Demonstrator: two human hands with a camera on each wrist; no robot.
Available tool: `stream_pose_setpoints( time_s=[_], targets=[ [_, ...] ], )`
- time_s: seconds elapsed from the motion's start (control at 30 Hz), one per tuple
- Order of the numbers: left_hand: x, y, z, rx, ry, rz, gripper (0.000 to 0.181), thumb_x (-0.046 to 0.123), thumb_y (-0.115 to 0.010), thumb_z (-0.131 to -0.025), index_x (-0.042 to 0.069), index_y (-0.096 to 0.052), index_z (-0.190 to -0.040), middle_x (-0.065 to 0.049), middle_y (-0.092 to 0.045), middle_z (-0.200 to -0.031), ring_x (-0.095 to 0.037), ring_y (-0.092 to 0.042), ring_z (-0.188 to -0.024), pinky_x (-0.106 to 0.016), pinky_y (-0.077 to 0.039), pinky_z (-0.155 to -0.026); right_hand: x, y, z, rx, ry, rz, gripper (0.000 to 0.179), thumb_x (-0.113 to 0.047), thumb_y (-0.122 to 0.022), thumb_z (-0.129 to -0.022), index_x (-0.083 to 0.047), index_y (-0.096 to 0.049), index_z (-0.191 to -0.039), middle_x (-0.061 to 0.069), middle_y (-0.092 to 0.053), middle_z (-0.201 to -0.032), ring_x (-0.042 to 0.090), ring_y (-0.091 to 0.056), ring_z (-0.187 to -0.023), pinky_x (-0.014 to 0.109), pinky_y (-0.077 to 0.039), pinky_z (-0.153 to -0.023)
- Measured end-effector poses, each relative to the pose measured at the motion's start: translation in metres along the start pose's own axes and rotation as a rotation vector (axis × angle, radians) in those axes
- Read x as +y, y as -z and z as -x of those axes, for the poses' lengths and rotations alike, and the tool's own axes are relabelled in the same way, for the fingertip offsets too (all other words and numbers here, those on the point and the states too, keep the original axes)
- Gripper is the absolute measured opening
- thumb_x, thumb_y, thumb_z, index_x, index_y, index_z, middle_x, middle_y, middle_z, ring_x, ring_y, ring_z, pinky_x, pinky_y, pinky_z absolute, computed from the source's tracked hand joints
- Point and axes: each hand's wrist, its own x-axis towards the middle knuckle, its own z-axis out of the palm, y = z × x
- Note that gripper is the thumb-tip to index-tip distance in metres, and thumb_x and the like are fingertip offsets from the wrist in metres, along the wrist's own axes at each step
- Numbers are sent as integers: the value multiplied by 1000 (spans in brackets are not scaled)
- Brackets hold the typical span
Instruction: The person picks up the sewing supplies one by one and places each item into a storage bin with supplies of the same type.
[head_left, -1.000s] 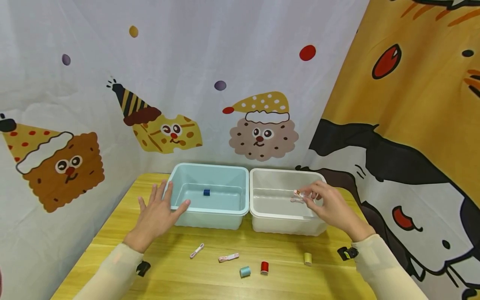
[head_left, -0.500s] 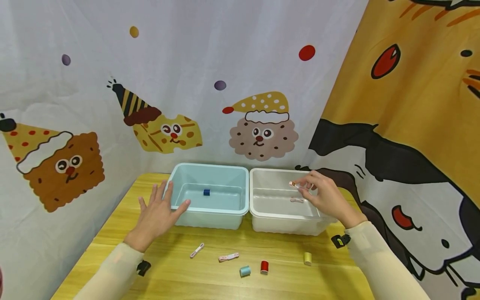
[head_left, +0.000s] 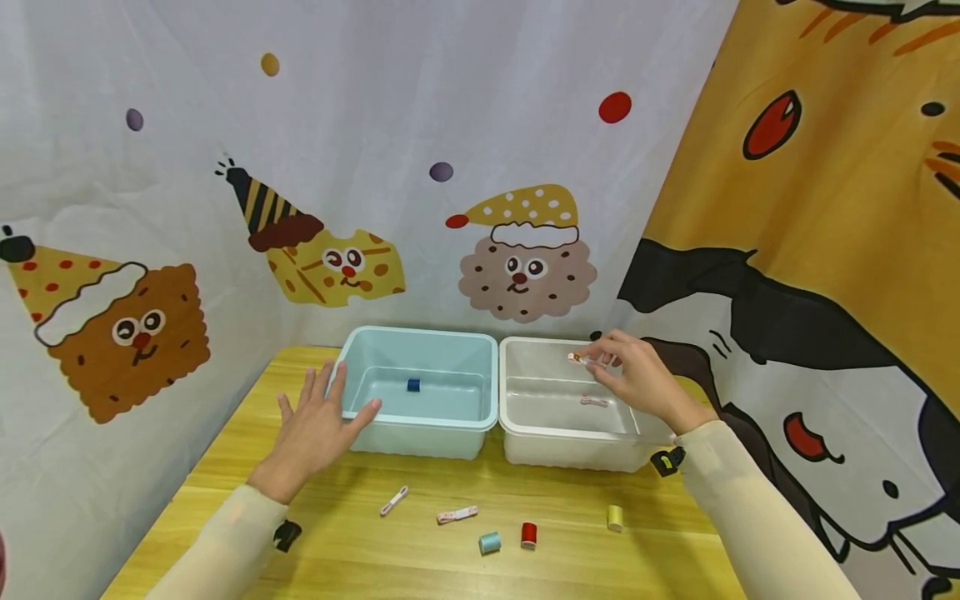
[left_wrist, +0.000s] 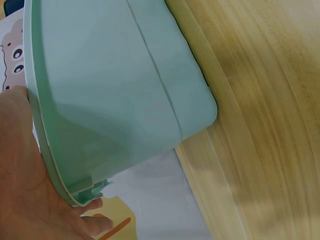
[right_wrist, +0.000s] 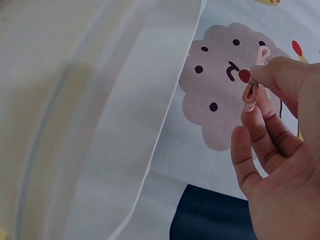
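My right hand (head_left: pixel 636 373) pinches a small folded tape measure (right_wrist: pixel 251 90), pale pink and bound at its middle, between thumb and fingers. It hovers over the white bin (head_left: pixel 570 450), where another folded tape measure (head_left: pixel 594 401) lies on the floor. With fingers spread, my left hand (head_left: pixel 309 433) rests at the left front corner of the light blue bin (head_left: pixel 420 442). A dark blue thread spool (head_left: pixel 413 385) is inside that bin. In the left wrist view, the left palm lies along the bin's rim (left_wrist: pixel 42 125).
On the table (head_left: pixel 337 558) in front of the bins lie two folded tape measures, one thin (head_left: pixel 393 501) and one wider (head_left: pixel 457 515). Near them are a light blue spool (head_left: pixel 490 543), a red spool (head_left: pixel 528 535) and a yellow spool (head_left: pixel 615 518). A printed curtain (head_left: pixel 360 125) hangs behind.
My right hand has moved left and toward the back above the white bin, still pinching the folded tape measure. The left hand has stayed in place.
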Motion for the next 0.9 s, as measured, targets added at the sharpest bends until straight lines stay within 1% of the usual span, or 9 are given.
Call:
stream_pose_setpoints(
  time_s=[0.17,0.47,0.67,0.9],
  targets=[
    [0,0,0,1,1,-1,112,81,-48,-114,0,-19,-186,-32,-13,-193,-63,-7,-179,-101,-3,-128,2,-2,-7,-41,-36,-1,27,-2,-85,-104,-18,-90,-125,2,-78,-105,17,-72,-90,40,-65,-81],
    [-1,-1,-1,4,-2,-1,114,83,-47,-113,0,-19,-186,-32,-12,-194,-63,-7,-179,-101,-2,-127,4,-4,-18,-97,-104,-16,26,-4,-82,-107,-16,-89,-128,5,-79,-112,22,-74,-98,47,-66,-89],
    [-1,-1,0,3,-1,-2,113,83,-47,-113,0,-19,-186,-32,-12,-194,-63,-6,-179,-101,-1,-127,7,-9,-22,-122,-132,-26,27,-5,-82,-108,-17,-89,-131,7,-79,-115,23,-73,-101,46,-64,-90],
    [-1,0,-1,7,-3,-11,112,81,-48,-114,0,-20,-185,-32,-14,-193,-63,-7,-179,-101,-4,-128,11,-12,-27,-149,-158,-43,28,-6,-82,-109,-19,-89,-132,7,-79,-118,26,-73,-103,53,-65,-92]
  ],
)
